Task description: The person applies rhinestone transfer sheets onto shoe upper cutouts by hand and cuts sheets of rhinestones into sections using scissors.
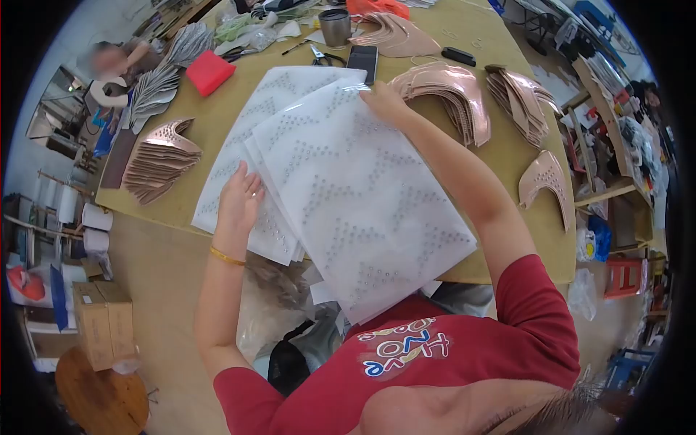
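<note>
White translucent sheets dotted with small studs in zigzag patterns lie in front of me. The upper studded sheet (348, 196) is tilted and hangs over the near table edge. My right hand (384, 104) pinches its far right corner. Beneath it, to the left, rest more studded sheets (286, 83). My left hand (241, 197) lies on these lower sheets with its fingers stretched out, beside the upper sheet's left edge. Close beyond my right hand are a phone (363, 62) and a stack of shiny pink curved pieces (453, 94).
On the yellowish table (500, 239) stand more stacks of pink pieces (161, 161), a red packet (209, 72), scissors (324, 56), a metal cup (335, 29) and a black case (458, 56). Another person (119, 61) is at the far left. Cardboard boxes (104, 319) stand on the floor.
</note>
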The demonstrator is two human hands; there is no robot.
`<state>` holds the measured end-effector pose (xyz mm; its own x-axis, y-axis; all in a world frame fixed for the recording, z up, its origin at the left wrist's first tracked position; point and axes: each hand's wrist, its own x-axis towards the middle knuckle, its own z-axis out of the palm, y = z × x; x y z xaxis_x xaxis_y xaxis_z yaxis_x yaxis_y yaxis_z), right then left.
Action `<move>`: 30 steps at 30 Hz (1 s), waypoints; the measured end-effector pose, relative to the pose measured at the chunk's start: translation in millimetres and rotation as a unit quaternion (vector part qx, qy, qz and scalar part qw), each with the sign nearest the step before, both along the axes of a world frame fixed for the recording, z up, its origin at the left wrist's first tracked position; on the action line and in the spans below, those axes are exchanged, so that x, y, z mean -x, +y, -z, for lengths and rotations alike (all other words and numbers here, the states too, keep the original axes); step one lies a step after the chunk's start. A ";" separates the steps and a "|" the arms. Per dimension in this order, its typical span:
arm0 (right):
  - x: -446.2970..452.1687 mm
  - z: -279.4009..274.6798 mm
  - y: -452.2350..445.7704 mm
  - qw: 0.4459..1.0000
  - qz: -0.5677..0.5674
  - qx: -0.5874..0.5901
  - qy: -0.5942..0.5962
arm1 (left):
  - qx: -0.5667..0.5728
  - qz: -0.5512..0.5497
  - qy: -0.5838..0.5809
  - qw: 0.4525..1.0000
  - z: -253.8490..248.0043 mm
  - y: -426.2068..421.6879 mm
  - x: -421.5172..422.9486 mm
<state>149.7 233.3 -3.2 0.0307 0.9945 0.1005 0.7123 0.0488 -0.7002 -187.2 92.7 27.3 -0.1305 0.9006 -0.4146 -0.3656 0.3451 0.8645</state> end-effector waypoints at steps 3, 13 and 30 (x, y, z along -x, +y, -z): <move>12.8 2.8 1.9 0.999 -0.026 -0.016 0.017 | -0.008 0.032 0.004 0.999 -0.2 1.4 1.1; -41.6 -31.2 -96.3 0.983 -0.078 -0.085 -0.143 | -0.101 0.060 0.019 0.993 -16.4 -68.1 18.4; -147.4 -18.5 -235.3 0.947 -0.041 0.068 -0.310 | 0.068 0.069 -0.220 0.971 40.9 -228.0 -127.2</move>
